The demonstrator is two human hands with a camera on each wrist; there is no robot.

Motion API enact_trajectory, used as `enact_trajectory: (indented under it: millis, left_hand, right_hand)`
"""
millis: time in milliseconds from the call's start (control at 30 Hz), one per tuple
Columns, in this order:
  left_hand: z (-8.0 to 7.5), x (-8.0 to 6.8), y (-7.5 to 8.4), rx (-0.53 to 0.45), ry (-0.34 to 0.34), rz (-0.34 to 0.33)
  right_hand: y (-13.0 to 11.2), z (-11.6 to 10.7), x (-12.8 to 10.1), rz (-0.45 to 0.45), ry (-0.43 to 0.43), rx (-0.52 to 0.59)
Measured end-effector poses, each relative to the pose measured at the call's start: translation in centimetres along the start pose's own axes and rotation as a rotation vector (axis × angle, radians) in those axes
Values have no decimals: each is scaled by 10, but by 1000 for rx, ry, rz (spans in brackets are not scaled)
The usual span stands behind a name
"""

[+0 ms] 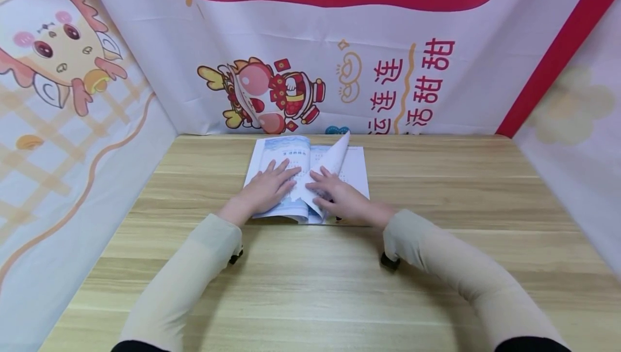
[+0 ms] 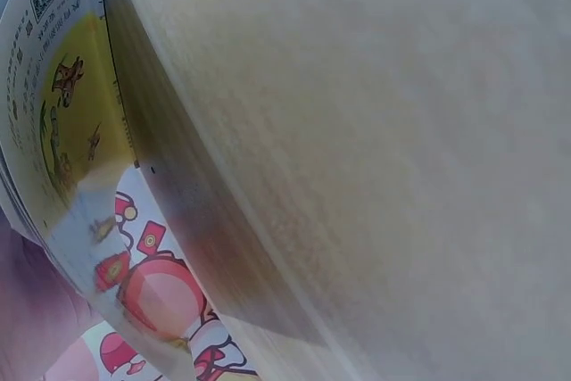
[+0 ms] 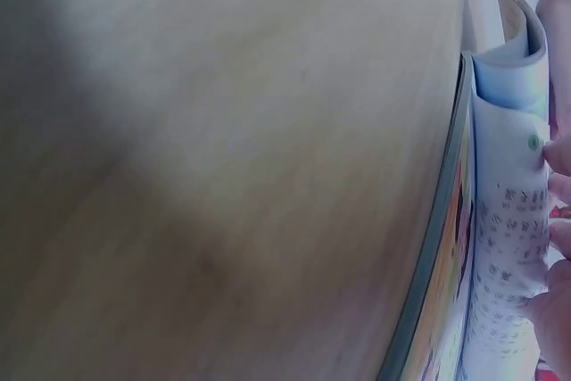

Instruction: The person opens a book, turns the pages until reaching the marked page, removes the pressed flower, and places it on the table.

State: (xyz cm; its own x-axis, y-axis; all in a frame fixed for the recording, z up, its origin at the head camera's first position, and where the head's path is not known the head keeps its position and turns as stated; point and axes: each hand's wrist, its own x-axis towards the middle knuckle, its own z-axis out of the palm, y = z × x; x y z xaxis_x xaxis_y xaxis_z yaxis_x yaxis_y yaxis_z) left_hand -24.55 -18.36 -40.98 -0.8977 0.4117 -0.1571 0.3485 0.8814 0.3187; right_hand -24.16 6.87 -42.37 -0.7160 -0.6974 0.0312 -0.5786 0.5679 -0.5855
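An open book (image 1: 357, 171) with Chinese text and pale blue artwork lies near the far edge of the table. My left hand (image 1: 268, 186) rests on its left page with the fingers spread. Over the right half, a loose page (image 1: 335, 153) is lifted and rolled into a cone, its pointed tip at the far side. My right hand (image 1: 344, 197) touches this page near the spine, fingers spread and slightly bent. In the right wrist view, fingertips (image 3: 559, 236) lie against the curved, printed page (image 3: 508, 220). The left wrist view catches a yellow illustrated page (image 2: 85, 104) bending up.
The wooden table (image 1: 310, 282) extends around the book towards me and to both sides. Behind it hangs a white and red printed cloth (image 1: 170, 55) with cartoon figures, and similar cloth flanks the left and right sides. A dark object (image 1: 390, 262) sits under the right cuff.
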Motion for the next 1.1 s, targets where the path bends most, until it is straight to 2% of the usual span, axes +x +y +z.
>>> enact_trajectory:
  millis: [200, 400, 700, 900, 1100]
  left_hand:
    - [-1, 1, 2, 10, -6, 5]
    - [-1, 2, 3, 28, -3, 5]
    - [-2, 2, 7, 30, 2, 8]
    - [-4, 1, 10, 39, -13, 29]
    - [-4, 1, 8, 31, -26, 15]
  right_hand:
    - [-8, 5, 7, -2, -51, -22]
    - [-12, 5, 10, -47, -42, -31]
    - [-16, 7, 16, -99, -39, 71]
    - [-16, 6, 17, -134, -44, 51]
    - [-11, -1, 7, -95, -76, 35]
